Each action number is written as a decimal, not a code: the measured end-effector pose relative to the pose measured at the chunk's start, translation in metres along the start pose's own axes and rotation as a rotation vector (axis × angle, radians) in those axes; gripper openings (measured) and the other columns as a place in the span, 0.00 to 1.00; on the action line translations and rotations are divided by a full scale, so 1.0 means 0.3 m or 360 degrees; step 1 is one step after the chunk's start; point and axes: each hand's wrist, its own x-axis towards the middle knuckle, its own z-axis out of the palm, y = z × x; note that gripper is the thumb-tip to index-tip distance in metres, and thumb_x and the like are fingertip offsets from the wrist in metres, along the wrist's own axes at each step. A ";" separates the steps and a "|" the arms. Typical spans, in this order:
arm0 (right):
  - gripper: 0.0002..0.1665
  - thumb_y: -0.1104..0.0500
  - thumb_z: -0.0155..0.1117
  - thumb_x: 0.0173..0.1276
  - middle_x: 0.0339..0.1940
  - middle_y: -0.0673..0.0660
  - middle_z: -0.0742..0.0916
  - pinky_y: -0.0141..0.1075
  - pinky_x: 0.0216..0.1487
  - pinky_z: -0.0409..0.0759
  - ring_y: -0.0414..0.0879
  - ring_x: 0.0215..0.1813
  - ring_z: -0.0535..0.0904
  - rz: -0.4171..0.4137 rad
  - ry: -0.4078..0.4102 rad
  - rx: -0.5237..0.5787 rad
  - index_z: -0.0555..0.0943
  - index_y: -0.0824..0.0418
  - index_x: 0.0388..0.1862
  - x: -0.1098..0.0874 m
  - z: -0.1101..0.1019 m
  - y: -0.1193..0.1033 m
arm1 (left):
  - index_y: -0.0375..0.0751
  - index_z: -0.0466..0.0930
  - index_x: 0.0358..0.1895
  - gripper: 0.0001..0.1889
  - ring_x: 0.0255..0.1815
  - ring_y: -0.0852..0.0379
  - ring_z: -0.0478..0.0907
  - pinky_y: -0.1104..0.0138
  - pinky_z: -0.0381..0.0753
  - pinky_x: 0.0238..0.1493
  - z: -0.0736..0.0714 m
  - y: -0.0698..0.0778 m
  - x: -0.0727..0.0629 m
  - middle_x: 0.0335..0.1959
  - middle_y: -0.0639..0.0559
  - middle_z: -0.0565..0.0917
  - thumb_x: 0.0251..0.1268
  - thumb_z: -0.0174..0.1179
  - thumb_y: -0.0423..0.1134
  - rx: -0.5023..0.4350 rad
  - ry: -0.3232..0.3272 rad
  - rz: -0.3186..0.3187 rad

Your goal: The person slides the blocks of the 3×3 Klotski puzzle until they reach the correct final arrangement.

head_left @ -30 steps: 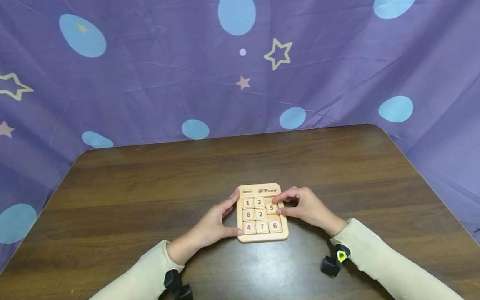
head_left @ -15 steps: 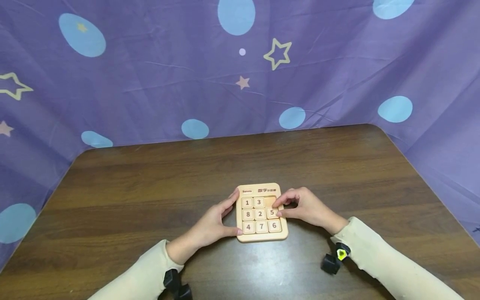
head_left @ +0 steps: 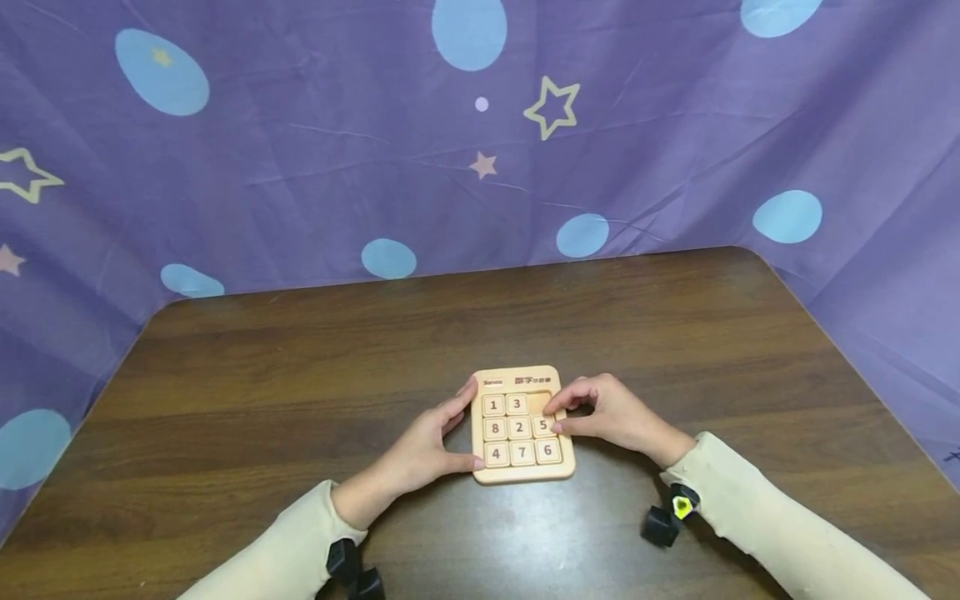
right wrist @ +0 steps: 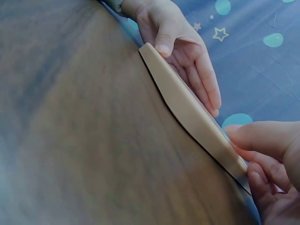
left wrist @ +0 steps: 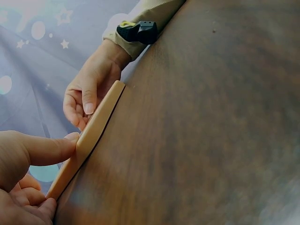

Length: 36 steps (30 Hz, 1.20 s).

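A light wooden number slide puzzle (head_left: 517, 476) lies flat on the table in the head view. Its square tiles read 1, 3 and a gap on top, 8, 2, 5 in the middle, 4, 7, 6 below. My left hand (head_left: 423, 450) holds the frame's left side, thumb at the lower corner and fingers along the upper edge. At the right side, my right hand (head_left: 618, 417) has its thumb and index fingertip on the 5 tile (head_left: 543, 426), just below the top-right gap. Both wrist views show the puzzle's edge side-on, with its tiles hidden.
The dark wooden table (head_left: 337, 358) spreads around the puzzle. A purple curtain (head_left: 300, 167) with stars and blue ovals hangs behind its far edge. Black wrist cameras (head_left: 661, 527) sit at both cuffs.
The 5 tile has slid down from the right column's upper part into the middle row, opening the top-right gap. My right fingertips moved slightly with it; my left hand stays at the frame.
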 end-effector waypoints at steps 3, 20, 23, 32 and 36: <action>0.11 0.60 0.74 0.52 0.36 0.47 0.87 0.30 0.42 0.76 0.41 0.40 0.78 -0.0003 0.0042 0.0003 0.87 0.55 0.36 0.002 0.006 0.000 | 0.28 0.50 0.71 0.50 0.74 0.50 0.47 0.60 0.55 0.70 -0.002 0.001 0.000 0.75 0.40 0.49 0.43 0.71 0.25 -0.0005 0.0005 0.0011; 0.12 0.59 0.74 0.51 0.34 0.47 0.87 0.33 0.43 0.72 0.43 0.39 0.74 -0.0001 0.0419 -0.0016 0.87 0.55 0.37 0.025 0.075 -0.033 | 0.28 0.50 0.71 0.50 0.74 0.50 0.48 0.59 0.55 0.70 -0.005 -0.003 -0.001 0.74 0.41 0.50 0.43 0.71 0.25 0.0003 0.0006 0.0012; 0.13 0.60 0.75 0.50 0.36 0.46 0.86 0.35 0.45 0.70 0.44 0.41 0.73 -0.0020 0.0452 -0.0013 0.87 0.54 0.38 0.037 0.089 -0.038 | 0.28 0.51 0.71 0.49 0.74 0.50 0.48 0.59 0.55 0.70 -0.004 -0.008 -0.003 0.74 0.40 0.50 0.44 0.71 0.26 0.0006 0.0001 0.0018; 0.14 0.62 0.74 0.50 0.37 0.50 0.85 0.38 0.48 0.67 0.46 0.44 0.70 -0.0030 0.0490 0.0029 0.87 0.56 0.39 0.066 0.126 -0.049 | 0.25 0.50 0.70 0.49 0.74 0.44 0.48 0.56 0.55 0.69 -0.001 -0.016 -0.005 0.73 0.35 0.50 0.45 0.70 0.27 0.0008 -0.0019 0.0074; 0.14 0.61 0.74 0.50 0.37 0.51 0.84 0.37 0.48 0.67 0.46 0.44 0.69 -0.0009 0.0494 0.0025 0.86 0.56 0.39 0.070 0.134 -0.052 | 0.24 0.49 0.70 0.49 0.74 0.44 0.48 0.56 0.55 0.69 -0.004 -0.015 -0.007 0.73 0.34 0.50 0.45 0.70 0.26 0.0005 -0.0027 0.0085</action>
